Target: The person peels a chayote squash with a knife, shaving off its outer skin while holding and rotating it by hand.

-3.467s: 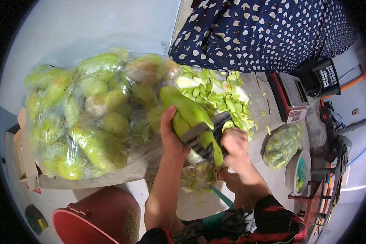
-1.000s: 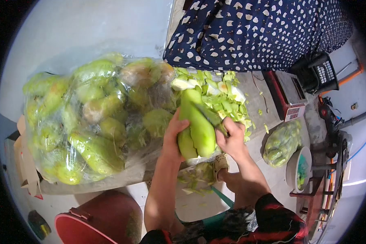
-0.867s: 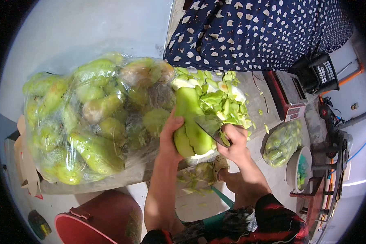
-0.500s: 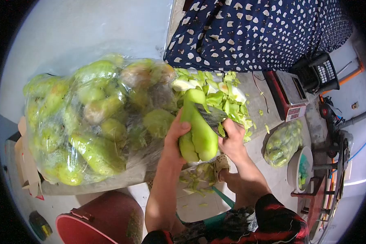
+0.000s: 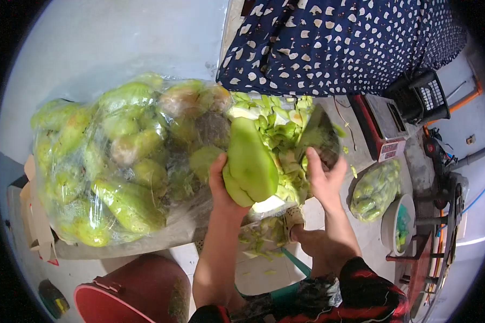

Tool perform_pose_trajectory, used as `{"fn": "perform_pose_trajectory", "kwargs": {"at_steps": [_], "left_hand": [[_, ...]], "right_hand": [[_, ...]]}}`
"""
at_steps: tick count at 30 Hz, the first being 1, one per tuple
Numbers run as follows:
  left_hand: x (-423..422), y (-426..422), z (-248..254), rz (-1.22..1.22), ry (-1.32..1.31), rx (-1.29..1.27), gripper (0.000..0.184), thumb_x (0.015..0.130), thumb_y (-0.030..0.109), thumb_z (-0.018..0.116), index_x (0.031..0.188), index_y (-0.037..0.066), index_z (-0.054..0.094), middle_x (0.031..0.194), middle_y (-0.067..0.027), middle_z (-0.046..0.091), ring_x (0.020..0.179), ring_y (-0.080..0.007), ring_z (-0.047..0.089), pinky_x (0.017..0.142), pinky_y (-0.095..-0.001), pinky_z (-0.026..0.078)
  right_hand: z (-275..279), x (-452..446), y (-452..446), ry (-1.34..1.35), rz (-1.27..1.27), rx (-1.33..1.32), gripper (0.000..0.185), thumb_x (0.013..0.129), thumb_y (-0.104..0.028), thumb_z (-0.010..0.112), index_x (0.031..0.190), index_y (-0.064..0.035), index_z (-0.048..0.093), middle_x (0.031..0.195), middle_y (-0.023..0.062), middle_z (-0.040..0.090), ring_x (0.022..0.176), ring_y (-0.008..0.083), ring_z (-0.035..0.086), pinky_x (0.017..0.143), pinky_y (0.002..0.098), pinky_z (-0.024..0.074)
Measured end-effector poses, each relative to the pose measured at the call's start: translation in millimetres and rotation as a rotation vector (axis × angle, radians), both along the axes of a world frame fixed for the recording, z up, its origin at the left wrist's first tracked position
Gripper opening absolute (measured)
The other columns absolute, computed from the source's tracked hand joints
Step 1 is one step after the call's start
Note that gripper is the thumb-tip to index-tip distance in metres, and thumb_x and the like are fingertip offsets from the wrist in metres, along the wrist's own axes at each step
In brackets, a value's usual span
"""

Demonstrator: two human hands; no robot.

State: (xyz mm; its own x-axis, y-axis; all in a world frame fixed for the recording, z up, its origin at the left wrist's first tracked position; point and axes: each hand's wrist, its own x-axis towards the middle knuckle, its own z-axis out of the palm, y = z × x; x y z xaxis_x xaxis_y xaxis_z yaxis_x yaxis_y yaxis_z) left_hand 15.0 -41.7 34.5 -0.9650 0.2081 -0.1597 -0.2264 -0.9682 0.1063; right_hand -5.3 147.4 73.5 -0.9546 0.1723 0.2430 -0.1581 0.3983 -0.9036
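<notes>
My left hand is wrapped round the lower left side of a large pale green chayote, held upright above the counter edge. My right hand grips a broad dark-bladed knife, apart from the chayote on its right. The blade points away from me; its handle is hidden in my fingers. Behind the chayote, green peelings lie heaped on the counter with some pale pieces among them. A big clear plastic bag full of chayotes rests to the left of my left hand.
A red scale and a black basket stand at the right. Below them are a bag of green produce and a white basin. A red bin stands on the floor. Patterned dark cloth hangs at the back.
The knife has come away from the chayote and moved right and up with my right hand. My left hand has shifted slightly left and turned the chayote.
</notes>
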Motion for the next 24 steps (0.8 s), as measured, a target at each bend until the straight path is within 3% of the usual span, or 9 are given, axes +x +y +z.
{"fn": "perform_pose_trajectory", "kwargs": {"at_steps": [2,6,15,16,18,19,20,22,24], "left_hand": [[-1.0,-2.0,-0.6,0.023,-0.001,0.004,0.061,0.084,0.053,0.053,0.126,0.008,0.056,0.118,-0.0106,0.063,0.103,-0.0315,0.063,0.091,-0.0438,0.051],[-2.5,-2.1,3.4,0.081,-0.12,-0.171,0.056,0.085,0.049,0.054,0.124,0.008,0.057,0.119,-0.0107,0.062,0.107,-0.031,0.061,0.093,-0.0455,0.05],[-2.4,-7.6,10.5,0.121,-0.059,-0.23,0.058,0.084,0.043,0.057,0.127,0.005,0.052,0.125,-0.0129,0.058,0.113,-0.0305,0.058,0.096,-0.047,0.049],[-2.5,-7.3,12.4,0.137,-0.05,-0.269,0.057,0.083,0.043,0.057,0.126,0.005,0.053,0.124,-0.0128,0.059,0.113,-0.0307,0.058,0.096,-0.0471,0.048],[-7.3,-3.7,7.4,0.173,-0.076,-0.254,0.057,0.082,0.042,0.059,0.124,0.005,0.054,0.122,-0.0129,0.06,0.111,-0.0305,0.059,0.095,-0.0465,0.049],[-8.7,-2.9,6.4,0.202,-0.101,-0.24,0.056,0.081,0.042,0.061,0.123,0.005,0.055,0.119,-0.0129,0.062,0.109,-0.0303,0.06,0.095,-0.0458,0.049],[-7.6,-3.5,7.1,0.202,-0.099,-0.24,0.056,0.081,0.042,0.061,0.123,0.005,0.055,0.119,-0.0129,0.062,0.109,-0.0303,0.06,0.095,-0.0458,0.049],[-3.5,-5.5,15.7,0.188,-0.046,-0.165,0.065,0.086,0.031,0.057,0.144,0.018,0.031,0.125,-0.0119,0.052,0.112,-0.0267,0.057,0.094,-0.0424,0.05],[-3.0,-5.4,15.6,0.205,-0.048,-0.177,0.064,0.086,0.032,0.057,0.143,0.016,0.033,0.123,-0.0118,0.053,0.111,-0.0272,0.058,0.094,-0.0426,0.05]], "right_hand": [[1.8,4.2,2.1,0.304,-0.003,0.049,0.007,0.087,-0.002,0.062,0.089,0.0035,0.059,0.069,0.0028,0.063,0.061,0.0063,0.054,0.055,0.026,0.0437],[-6.0,-10.6,4.0,-0.056,0.01,0.277,0.009,0.089,-0.007,0.059,0.088,0.0018,0.061,0.061,0.0001,0.053,0.055,0.006,0.044,0.05,0.0258,0.0366],[-4.9,3.1,-4.9,0.062,0.071,0.157,0.012,0.089,-0.004,0.064,0.079,-0.0017,0.056,0.06,-0.005,0.046,0.054,0.0023,0.037,0.046,0.0238,0.0279],[0.2,10.1,-4.1,0.228,0.108,0.385,0.017,0.082,0.0,0.067,0.073,-0.0027,0.052,0.057,0.0,0.045,0.048,0.0075,0.039,0.043,0.0273,0.0292],[4.7,11.7,-9.8,0.641,0.35,0.519,0.024,0.073,0.005,0.067,0.067,-0.0033,0.045,0.056,0.0054,0.043,0.044,0.0179,0.041,0.042,0.0315,0.0314],[7.5,12.7,-12.9,0.68,0.456,0.509,0.029,0.065,0.005,0.068,0.065,-0.0039,0.041,0.057,0.0073,0.043,0.044,0.0258,0.042,0.043,0.0336,0.0324],[5.1,12.4,-12.9,0.761,0.526,0.531,0.029,0.062,0.002,0.069,0.065,-0.0038,0.041,0.058,0.009,0.043,0.044,0.0247,0.042,0.043,0.0333,0.0317],[0.9,12.7,-16.0,0.833,0.539,0.565,0.031,0.061,-0.002,0.07,0.065,-0.0038,0.04,0.058,0.009,0.042,0.044,0.0237,0.041,0.043,0.0332,0.0303],[-1.5,15.1,-18.0,0.829,0.52,0.573,0.028,0.054,-0.013,0.065,0.063,-0.0027,0.04,0.059,0.0096,0.043,0.046,0.0247,0.043,0.042,0.0337,0.0309]]}}
